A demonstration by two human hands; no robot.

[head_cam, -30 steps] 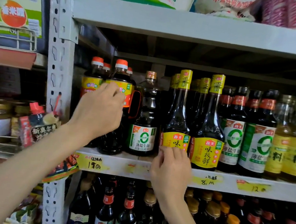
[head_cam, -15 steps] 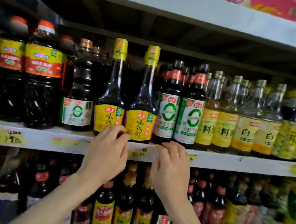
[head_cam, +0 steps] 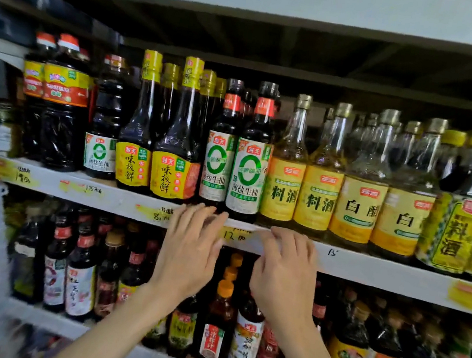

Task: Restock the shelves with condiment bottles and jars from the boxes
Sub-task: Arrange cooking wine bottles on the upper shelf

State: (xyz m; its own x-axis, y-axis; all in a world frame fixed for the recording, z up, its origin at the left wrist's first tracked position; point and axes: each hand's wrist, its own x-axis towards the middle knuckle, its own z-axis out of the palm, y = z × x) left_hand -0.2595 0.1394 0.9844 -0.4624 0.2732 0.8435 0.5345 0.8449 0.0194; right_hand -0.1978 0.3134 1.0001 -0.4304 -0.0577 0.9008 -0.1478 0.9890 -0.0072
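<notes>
Your left hand (head_cam: pixel 190 251) and right hand (head_cam: pixel 284 275) hold nothing, fingers relaxed against the shelf edge (head_cam: pixel 368 270) | green-ring bottles (head_cam: pixel 247 177) upright just above your fingertips | step: likely fronting the row | next: nudge bases flush with neighbours, gently, without tipping

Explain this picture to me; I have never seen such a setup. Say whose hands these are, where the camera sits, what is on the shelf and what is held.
There is no machine: a person restocks a shop shelf with bare hands. The one camera sits on the person's head, looking forward and down, so you see their own left hand and right hand. Both rest with relaxed fingers on the front edge of the middle shelf, beside a yellow price tag. Neither holds anything. On that shelf stand dark sauce bottles and clear bottles with yellow labels; more bottles stand underneath.
</notes>
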